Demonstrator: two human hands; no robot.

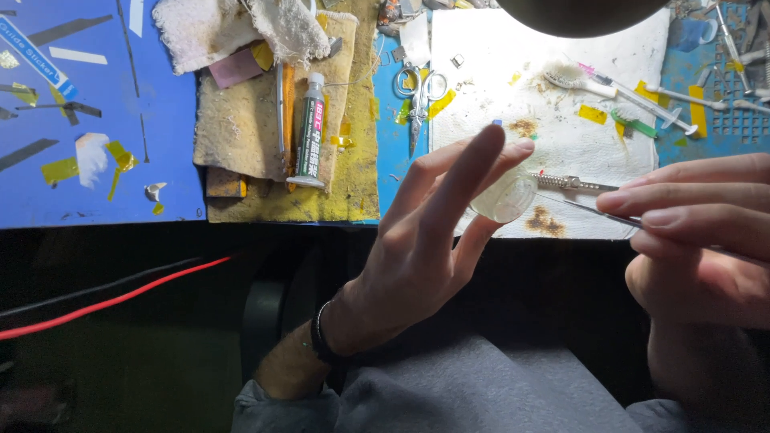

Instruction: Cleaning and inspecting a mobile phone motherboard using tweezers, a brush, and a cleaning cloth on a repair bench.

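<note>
My left hand (425, 240) is raised over the bench edge and pinches a small round clear disc (505, 196), like a lens or watch glass, between thumb and fingertips. My right hand (698, 240) comes in from the right holding thin metal tweezers (589, 210), whose tip reaches the disc's right edge. A second slim metal tool (569, 183) lies on the white paper towel (553, 96) just behind the disc.
The stained paper towel carries two toothbrushes (577, 80) and yellow tape scraps. Small scissors (419, 96) lie on the blue mat (96, 144). A glue tube (309, 132) rests on a yellow cloth (265, 144). A red and a black cable (112, 297) run below the bench.
</note>
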